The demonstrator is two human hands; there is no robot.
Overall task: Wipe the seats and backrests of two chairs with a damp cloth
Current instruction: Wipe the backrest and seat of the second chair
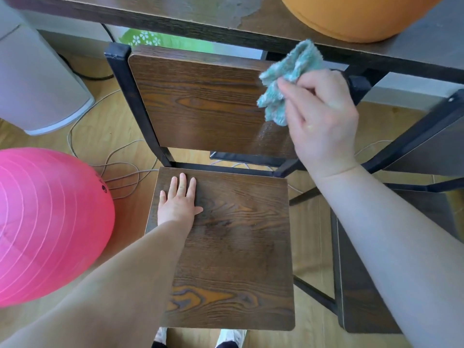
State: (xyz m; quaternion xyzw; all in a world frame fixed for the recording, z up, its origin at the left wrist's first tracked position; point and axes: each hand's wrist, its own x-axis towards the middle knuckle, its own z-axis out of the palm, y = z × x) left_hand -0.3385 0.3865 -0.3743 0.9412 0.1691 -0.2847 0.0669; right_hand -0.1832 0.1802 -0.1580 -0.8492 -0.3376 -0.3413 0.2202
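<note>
A dark wood chair with a black metal frame stands in front of me, its seat low in the middle and its backrest above. My right hand grips a crumpled teal cloth against the backrest's upper right corner, where a wet streak shows below the cloth. My left hand rests flat with straight fingers on the seat's rear left part. A second chair of the same kind stands to the right, partly hidden behind my right forearm.
A pink exercise ball lies on the floor at the left. A dark table runs behind the chair and carries an orange ball. Cables coil on the wooden floor. A grey box stands at the upper left.
</note>
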